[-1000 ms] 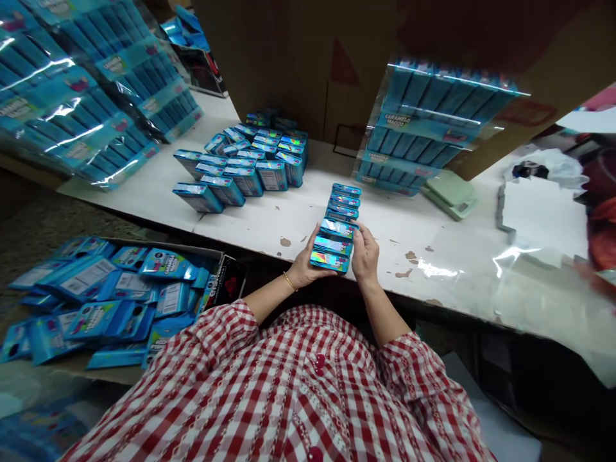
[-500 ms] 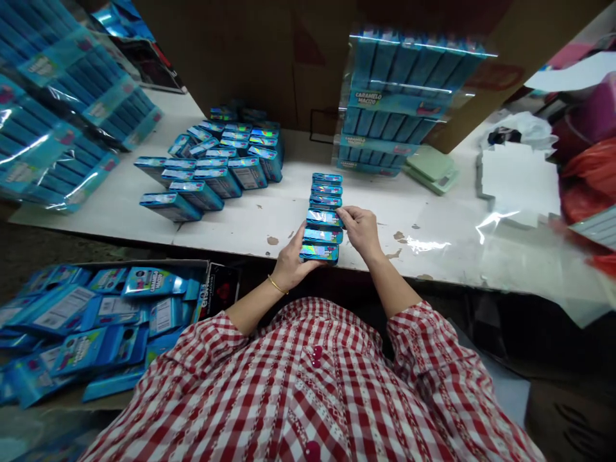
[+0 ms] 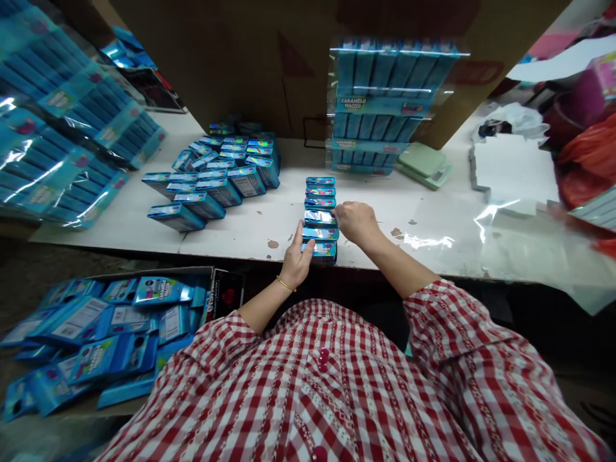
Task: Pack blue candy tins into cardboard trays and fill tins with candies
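Observation:
A row of several small blue boxes point(image 3: 320, 233) stands on the white table, running away from its front edge. My left hand point(image 3: 296, 260) is at the near left end of the row, its fingers along the side and its thumb on the nearest box. On the right side, my right hand point(image 3: 357, 221) is closed with its fingertips against a box in the middle of the row. Whether those fingertips grip anything is hidden.
Grouped blue boxes point(image 3: 219, 168) stand left on the white table point(image 3: 245, 234). Clear-wrapped packs point(image 3: 375, 106) and a green scale point(image 3: 424, 164) are behind. Larger wrapped packs point(image 3: 72, 115) lean far left. An open carton below left holds blue packages point(image 3: 96, 350).
The view has shifted slightly. My left thumb has moved up from the row's near end onto the nearest box. The back of my right hand has turned more upward beside the row.

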Demonstrator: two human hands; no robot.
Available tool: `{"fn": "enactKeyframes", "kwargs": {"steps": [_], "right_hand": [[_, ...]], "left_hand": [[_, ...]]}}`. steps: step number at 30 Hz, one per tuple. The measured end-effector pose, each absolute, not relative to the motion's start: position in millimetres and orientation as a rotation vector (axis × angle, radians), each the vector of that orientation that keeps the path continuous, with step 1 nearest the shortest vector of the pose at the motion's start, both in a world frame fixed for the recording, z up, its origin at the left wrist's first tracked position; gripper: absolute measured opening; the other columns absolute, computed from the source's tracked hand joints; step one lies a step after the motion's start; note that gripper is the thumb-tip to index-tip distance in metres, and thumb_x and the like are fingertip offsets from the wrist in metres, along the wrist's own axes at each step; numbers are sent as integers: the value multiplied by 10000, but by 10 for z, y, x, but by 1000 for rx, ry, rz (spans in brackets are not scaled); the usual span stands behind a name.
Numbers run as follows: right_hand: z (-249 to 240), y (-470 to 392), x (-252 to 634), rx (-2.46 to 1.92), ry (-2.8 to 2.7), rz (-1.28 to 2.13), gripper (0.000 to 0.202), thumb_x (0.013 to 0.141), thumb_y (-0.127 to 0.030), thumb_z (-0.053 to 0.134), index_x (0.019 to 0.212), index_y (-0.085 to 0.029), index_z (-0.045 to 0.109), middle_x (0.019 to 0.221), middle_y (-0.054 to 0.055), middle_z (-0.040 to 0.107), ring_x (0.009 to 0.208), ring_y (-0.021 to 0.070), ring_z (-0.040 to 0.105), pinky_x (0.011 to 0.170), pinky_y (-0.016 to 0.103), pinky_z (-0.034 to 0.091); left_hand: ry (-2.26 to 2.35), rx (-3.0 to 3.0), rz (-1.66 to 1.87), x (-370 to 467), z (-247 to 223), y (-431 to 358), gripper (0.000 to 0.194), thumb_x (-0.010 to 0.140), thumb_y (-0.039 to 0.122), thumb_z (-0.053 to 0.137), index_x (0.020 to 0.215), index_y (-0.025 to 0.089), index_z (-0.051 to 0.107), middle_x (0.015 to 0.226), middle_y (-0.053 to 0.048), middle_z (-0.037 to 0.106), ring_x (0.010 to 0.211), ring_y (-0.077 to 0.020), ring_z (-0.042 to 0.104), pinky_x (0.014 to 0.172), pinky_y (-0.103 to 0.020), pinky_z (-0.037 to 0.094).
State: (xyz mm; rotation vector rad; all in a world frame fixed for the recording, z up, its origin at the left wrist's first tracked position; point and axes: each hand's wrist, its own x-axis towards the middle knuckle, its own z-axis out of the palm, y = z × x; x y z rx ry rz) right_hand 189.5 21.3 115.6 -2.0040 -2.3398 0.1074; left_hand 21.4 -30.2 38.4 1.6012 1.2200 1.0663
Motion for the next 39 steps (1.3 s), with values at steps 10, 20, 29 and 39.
{"fn": "enactKeyframes", "kwargs": {"steps": [10, 20, 29, 39], "right_hand": [[1106, 221, 1836, -1369, -2725, -76, 383, 946, -328, 352, 1276, -222, 516, 1172, 99, 579, 940, 214, 525, 707, 292, 413], [1093, 415, 2023, -957, -2906, -317, 386, 930, -296, 368, 1223, -119, 545, 1019, 136, 594, 853, 211, 531, 751, 323, 452], [811, 394, 1986, -1121, -2521, -59, 462, 911, -303, 400, 1368, -243, 429, 1087, 123, 550, 992, 224, 543, 849, 379, 480], [1059, 449, 2148, -1191, -2715, -75, 427, 896, -334, 441, 1318, -292, 498, 1106, 121, 557, 978, 223, 554, 838, 358, 493]], "left_hand": [[1094, 1514, 1137, 179, 205, -436, 921, 792, 460, 604, 1472, 175, 52, 1539, -149, 105, 1410, -276, 165, 1152, -431, 191], [1073, 1665, 1126, 196, 79, -516, 940, 794, 427, 617, 1474, 192, 11, 1514, -164, 202, 1380, -286, 259, 1134, -445, 254], [1126, 1797, 1092, 167, -205, -579, 746, 897, 364, 466, 1475, 204, 22, 1509, -171, 210, 1392, -264, 234, 1136, -465, 258], [1134, 1840, 1113, 85, -257, -551, 647, 905, 354, 451, 1455, 177, 160, 1470, -183, 302, 1369, -242, 297, 1107, -429, 338]]}}
